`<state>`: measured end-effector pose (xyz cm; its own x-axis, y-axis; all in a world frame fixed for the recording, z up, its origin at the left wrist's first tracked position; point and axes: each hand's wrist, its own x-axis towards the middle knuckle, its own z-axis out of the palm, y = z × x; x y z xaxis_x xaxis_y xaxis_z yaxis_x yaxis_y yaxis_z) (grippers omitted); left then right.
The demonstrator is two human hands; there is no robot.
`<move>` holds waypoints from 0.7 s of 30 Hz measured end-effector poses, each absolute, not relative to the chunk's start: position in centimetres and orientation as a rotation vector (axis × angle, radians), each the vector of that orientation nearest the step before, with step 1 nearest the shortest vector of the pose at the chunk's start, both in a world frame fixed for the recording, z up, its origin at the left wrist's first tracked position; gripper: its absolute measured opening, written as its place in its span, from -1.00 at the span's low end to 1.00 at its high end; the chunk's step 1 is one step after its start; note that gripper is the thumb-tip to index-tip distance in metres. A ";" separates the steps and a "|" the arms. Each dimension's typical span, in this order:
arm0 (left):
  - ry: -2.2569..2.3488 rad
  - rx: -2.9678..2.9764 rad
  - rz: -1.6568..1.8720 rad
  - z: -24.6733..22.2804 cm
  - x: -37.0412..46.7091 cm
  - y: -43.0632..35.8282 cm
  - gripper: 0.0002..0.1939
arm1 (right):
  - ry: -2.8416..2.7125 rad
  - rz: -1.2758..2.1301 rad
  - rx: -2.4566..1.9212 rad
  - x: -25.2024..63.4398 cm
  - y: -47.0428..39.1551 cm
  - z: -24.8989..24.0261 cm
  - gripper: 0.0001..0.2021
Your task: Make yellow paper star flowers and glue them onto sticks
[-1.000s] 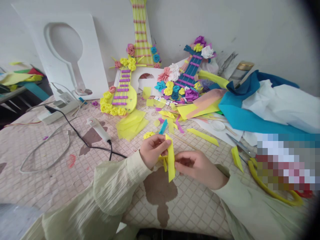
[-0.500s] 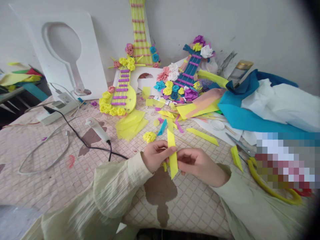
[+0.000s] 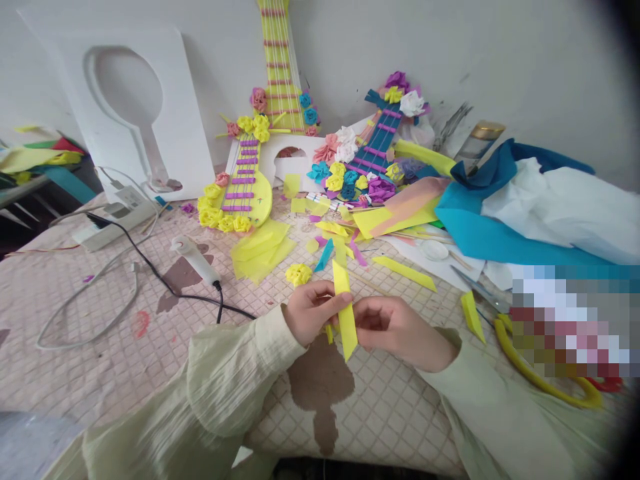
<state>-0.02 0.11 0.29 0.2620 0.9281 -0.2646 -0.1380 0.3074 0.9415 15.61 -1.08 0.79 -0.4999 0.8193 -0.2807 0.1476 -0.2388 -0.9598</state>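
My left hand (image 3: 313, 312) pinches a folded yellow paper strip (image 3: 345, 320) between thumb and fingers, the strip standing nearly upright. Right beside it, my right hand (image 3: 395, 330) has its fingers curled in behind the strip's right edge; its fingertips are partly hidden and whatever they pinch is too small to make out. Below my left fingers a small yellow end of paper pokes out. A yellow paper flower (image 3: 299, 274) lies just beyond my left hand. Thin yellow sheets (image 3: 263, 250) are stacked further back.
A white glue gun (image 3: 195, 260) with a black cable lies at the left. Decorated paper instruments (image 3: 243, 180) stand against the wall. Scissors (image 3: 480, 288), another yellow strip (image 3: 405, 273) and blue paper (image 3: 480, 227) lie to the right. A power strip (image 3: 117, 223) sits at the back left.
The yellow strip has tilted slightly, its upper end shifting a little left and its lower tip slightly right and down. Both hands stay almost where they were.
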 end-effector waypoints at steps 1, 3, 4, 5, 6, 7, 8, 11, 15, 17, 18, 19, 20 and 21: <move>1.030 0.975 0.901 0.3 0.0 0.1 -0.70 | -1.527 1.793 -1.168 15.6 -1.1 0.8 -0.93; 1.025 0.973 0.901 0.3 -0.1 0.0 -0.71 | -1.533 1.806 -1.161 15.7 -1.1 0.7 -0.92; 1.021 0.970 0.904 0.3 -0.1 0.0 -0.71 | -1.537 1.812 -1.154 15.7 -1.1 0.7 -0.91; 1.015 0.966 0.909 0.3 -0.1 0.0 -0.72 | -1.540 1.818 -1.145 15.7 -1.0 0.6 -0.90; 1.007 0.964 0.915 0.3 -0.1 -0.1 -0.72 | -1.540 1.825 -1.138 15.8 -1.0 0.6 -0.90; 1.000 0.963 0.921 0.4 -0.1 -0.1 -0.72 | -1.540 1.830 -1.134 15.8 -1.0 0.5 -0.89; 0.994 0.964 0.925 0.4 0.0 -0.1 -0.73 | -1.541 1.836 -1.132 15.8 -1.0 0.4 -0.89; 0.992 0.983 0.929 0.5 0.1 -0.2 -0.73 | -1.558 1.839 -1.137 15.9 -0.9 0.3 -0.88; 1.005 0.997 0.964 0.5 0.0 -0.2 -0.73 | -1.588 1.769 -1.063 15.7 -0.9 0.5 -0.85; 1.021 0.991 1.024 0.3 -0.1 -0.1 -0.73 | -1.549 1.700 -1.025 15.5 -0.9 0.8 -0.83; 1.026 0.982 1.058 0.2 -0.1 -0.1 -0.74 | -1.524 1.668 -1.020 15.4 -1.0 0.9 -0.80; 1.026 0.971 1.090 0.1 -0.1 0.0 -0.74 | -1.513 1.633 -1.029 15.3 -1.1 1.0 -0.76; 1.020 0.963 1.110 0.0 -0.1 0.0 -0.74 | -1.525 1.583 -1.047 15.3 -1.2 1.0 -0.71; 1.011 0.959 1.120 -0.1 -0.2 0.0 -0.74 | -1.561 1.507 -1.066 15.2 -1.3 1.0 -0.66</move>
